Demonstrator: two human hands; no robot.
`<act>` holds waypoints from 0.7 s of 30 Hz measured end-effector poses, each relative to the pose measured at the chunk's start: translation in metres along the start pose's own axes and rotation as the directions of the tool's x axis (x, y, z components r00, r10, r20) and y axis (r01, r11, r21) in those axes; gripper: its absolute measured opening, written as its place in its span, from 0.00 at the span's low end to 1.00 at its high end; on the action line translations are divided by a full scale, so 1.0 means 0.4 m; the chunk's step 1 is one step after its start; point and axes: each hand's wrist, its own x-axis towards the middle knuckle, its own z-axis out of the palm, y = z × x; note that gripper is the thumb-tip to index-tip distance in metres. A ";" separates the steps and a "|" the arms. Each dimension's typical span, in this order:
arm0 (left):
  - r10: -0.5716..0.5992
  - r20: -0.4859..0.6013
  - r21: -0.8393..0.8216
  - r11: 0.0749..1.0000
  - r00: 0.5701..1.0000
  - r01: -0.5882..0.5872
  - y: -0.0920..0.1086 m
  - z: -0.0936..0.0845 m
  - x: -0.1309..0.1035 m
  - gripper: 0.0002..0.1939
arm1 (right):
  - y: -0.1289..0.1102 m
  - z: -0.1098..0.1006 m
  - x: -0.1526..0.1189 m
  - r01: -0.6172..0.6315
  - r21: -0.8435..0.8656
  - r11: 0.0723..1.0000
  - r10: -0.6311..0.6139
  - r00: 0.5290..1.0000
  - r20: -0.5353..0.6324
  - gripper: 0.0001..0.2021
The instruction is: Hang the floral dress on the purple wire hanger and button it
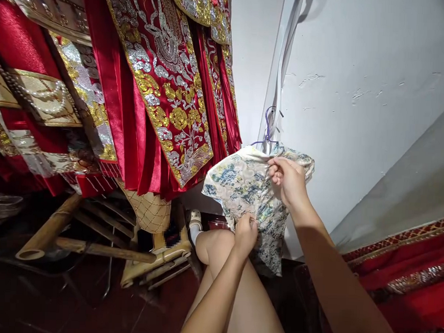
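Observation:
A short-sleeved floral blouse (230, 184), cream with blue and yellow flowers, hangs on a thin purple hanger (267, 124) against the wall. My right hand (289, 181) pinches the blouse's front just below the collar, thumb and forefinger together. Lower down, my left hand (245, 232) grips the fabric of the front near the waist, its fingers closed. What lies under the fingertips of either hand is too small to make out. The blouse's lower part drapes down beside my knee.
Red embroidered garments (174, 86) with gold and silver sequins hang at the left. Below them stands bamboo furniture (104, 249). A white wall (357, 94) with peeling paint is behind the blouse. Red fabric (419, 273) lies at the lower right. My bare legs (252, 305) are below.

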 end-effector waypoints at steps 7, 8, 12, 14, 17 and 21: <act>0.408 -0.294 -0.085 0.890 0.864 -0.449 0.240 -0.113 0.121 0.15 | 0.034 -0.012 -0.043 0.087 -0.170 0.982 -0.062 0.987 0.147 0.09; 0.495 -0.239 -0.043 0.854 0.835 -0.518 0.279 -0.133 0.152 0.17 | 0.028 -0.009 -0.045 0.108 -0.188 0.976 -0.079 0.984 0.158 0.09; 0.668 0.005 0.117 0.739 0.744 -0.664 0.365 -0.173 0.246 0.11 | 0.019 -0.005 -0.040 0.180 -0.227 0.957 -0.147 0.977 0.152 0.09; 0.689 0.033 0.190 0.707 0.724 -0.681 0.370 -0.170 0.258 0.10 | 0.037 -0.009 -0.027 0.193 -0.259 0.946 -0.160 0.976 0.145 0.09; 0.722 -0.015 0.242 0.674 0.692 -0.698 0.370 -0.162 0.240 0.09 | 0.095 -0.024 -0.009 0.174 -0.327 0.929 -0.143 0.983 0.117 0.10; 0.700 -0.277 0.293 0.714 0.658 -0.636 0.384 -0.199 0.230 0.09 | 0.191 -0.064 -0.034 0.019 -0.380 0.925 0.031 0.992 0.126 0.11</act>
